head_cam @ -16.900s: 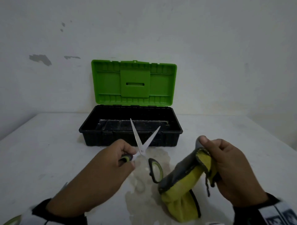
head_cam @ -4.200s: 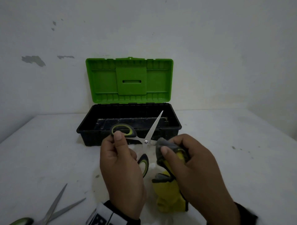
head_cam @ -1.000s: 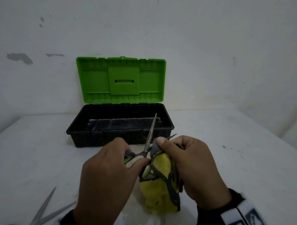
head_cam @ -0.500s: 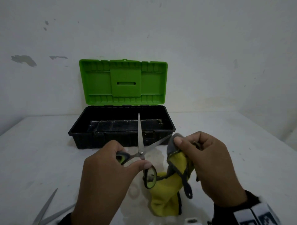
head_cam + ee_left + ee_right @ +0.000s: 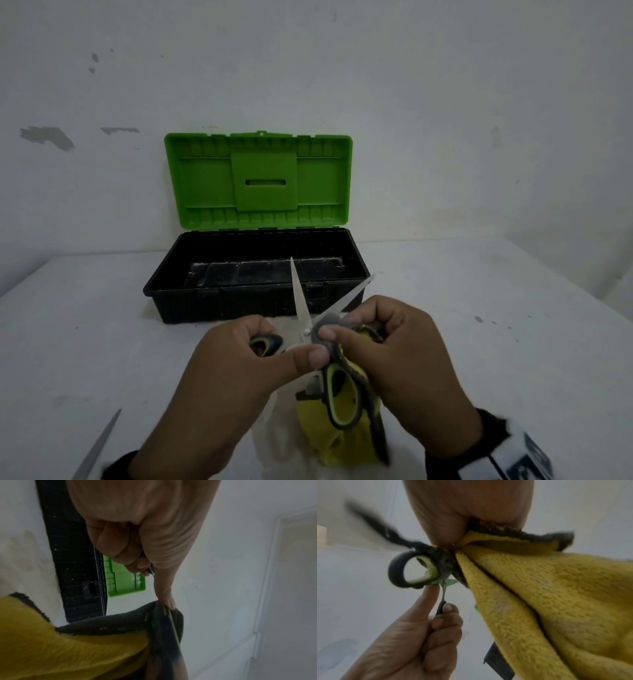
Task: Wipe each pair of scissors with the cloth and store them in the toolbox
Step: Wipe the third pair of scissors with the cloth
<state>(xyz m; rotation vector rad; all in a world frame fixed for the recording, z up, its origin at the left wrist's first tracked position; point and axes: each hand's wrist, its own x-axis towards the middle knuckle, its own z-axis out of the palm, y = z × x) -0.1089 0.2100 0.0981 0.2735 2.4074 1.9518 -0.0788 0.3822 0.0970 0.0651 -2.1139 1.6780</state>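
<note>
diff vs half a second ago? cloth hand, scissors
The right hand has brought the cloth from off to the right onto the right-pointing blade, pinching it by the pivot. The left hand still holds the scissors by one handle, blades spread, the other loop hanging. The toolbox stays open; the spare scissors still lie at lower left.

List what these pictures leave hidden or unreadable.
- Second scissors: head view's bottom edge cuts off everything but the blade tips.
- Held scissors: left hand covers one handle loop; cloth wraps the right blade's base.
- Toolbox floor: too dark to tell its contents.
- Right hand fingertips: buried in cloth.
</note>
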